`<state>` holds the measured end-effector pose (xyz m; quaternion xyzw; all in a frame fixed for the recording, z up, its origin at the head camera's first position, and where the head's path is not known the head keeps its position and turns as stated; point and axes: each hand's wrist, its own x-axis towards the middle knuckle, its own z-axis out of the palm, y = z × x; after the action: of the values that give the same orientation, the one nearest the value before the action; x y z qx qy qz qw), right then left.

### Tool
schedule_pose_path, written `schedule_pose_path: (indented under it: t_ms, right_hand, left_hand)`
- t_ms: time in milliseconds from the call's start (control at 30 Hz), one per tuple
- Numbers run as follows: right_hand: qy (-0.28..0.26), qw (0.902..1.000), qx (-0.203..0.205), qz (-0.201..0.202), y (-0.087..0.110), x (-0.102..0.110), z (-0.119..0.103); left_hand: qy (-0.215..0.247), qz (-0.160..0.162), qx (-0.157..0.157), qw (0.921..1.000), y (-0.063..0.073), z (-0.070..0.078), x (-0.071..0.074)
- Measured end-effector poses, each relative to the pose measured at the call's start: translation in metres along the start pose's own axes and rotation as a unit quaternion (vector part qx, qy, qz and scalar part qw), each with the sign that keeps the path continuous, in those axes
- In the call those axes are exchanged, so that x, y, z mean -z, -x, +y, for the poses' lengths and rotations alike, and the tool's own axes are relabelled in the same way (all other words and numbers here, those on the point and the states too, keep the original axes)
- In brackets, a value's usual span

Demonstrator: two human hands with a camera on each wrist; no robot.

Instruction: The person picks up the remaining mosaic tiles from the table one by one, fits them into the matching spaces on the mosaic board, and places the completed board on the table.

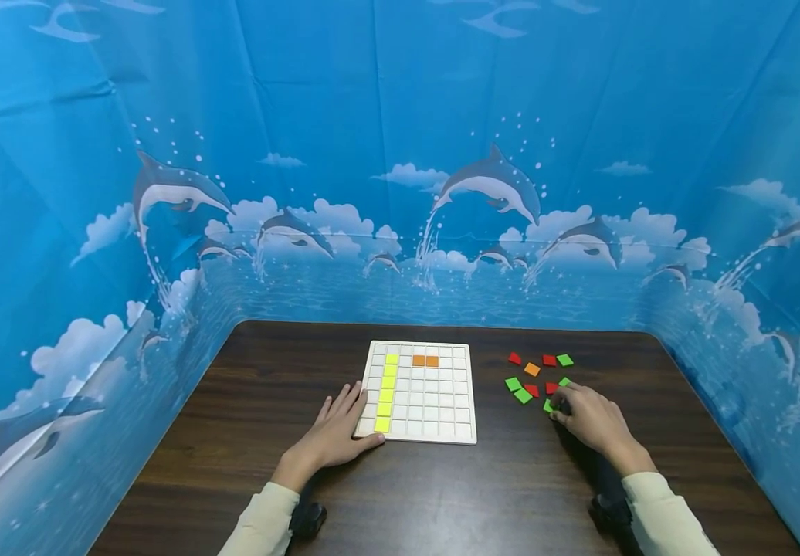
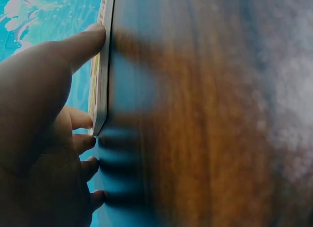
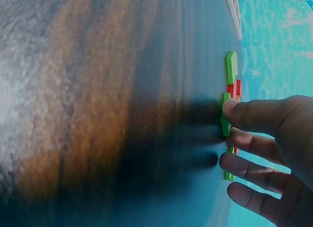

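Green tile [image 3: 225,122]: one piece, flat, straight-sided, plain bright green, with thickness visible at the edge. Location: near side of a loose cluster on the dark wood-grain worktop [image 1: 442,502], between grid board [image 1: 448,400] and worktop's right edge. Pinched between thumb and forefinger of the right hand [image 1: 593,421]; other fingers of same hand parted from one another in the right wrist view. Upper part masked by the thumb; whether lifted or in contact with the wood, cannot tell.

Cluster around it: further green tiles [image 1: 513,384], red tiles [image 1: 549,361] and a single loose orange tile [image 1: 532,369], all lying flat toward worktop's far right corner, some close together, others apart. One green piece beyond the held one, partly hidden by the right hand.

Grid board: pale, flat, ruled into squares, about midway between worktop's left and right edges, near the far edge. Aboard: a column of yellow tiles [image 1: 385,396] near its left edge; two darker orange tiles [image 1: 418,361] side by side near its far edge.

Left hand [image 1: 333,434]: fingers extended along the board's left edge, thumb at the near edge, near left corner obscured.

Also: black wrist cameras [image 1: 310,520], cream sleeves [image 1: 261,521]. Surround: blue dolphin-print backdrop [image 1: 344,139] along worktop's far, left and right edges.
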<state>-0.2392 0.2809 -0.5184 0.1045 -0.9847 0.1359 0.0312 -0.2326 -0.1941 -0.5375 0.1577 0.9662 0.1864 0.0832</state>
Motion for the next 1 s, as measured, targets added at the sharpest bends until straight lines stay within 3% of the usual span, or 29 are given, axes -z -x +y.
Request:
schedule_pose_path:
  t_ms: [600, 1000]
  right_hand:
    - [0.018, 0.9995, 0.010, 0.026, 0.0003, -0.0043, -0.0018]
    - [0.022, 0.9988, 0.018, 0.040, 0.0012, -0.0061, -0.0024]
  left_hand:
    - [0.026, -0.011, 0.027, 0.9992, -0.0037, -0.0018, 0.0017]
    - [0.014, -0.010, 0.034, 0.9993, -0.0014, 0.0014, 0.0045]
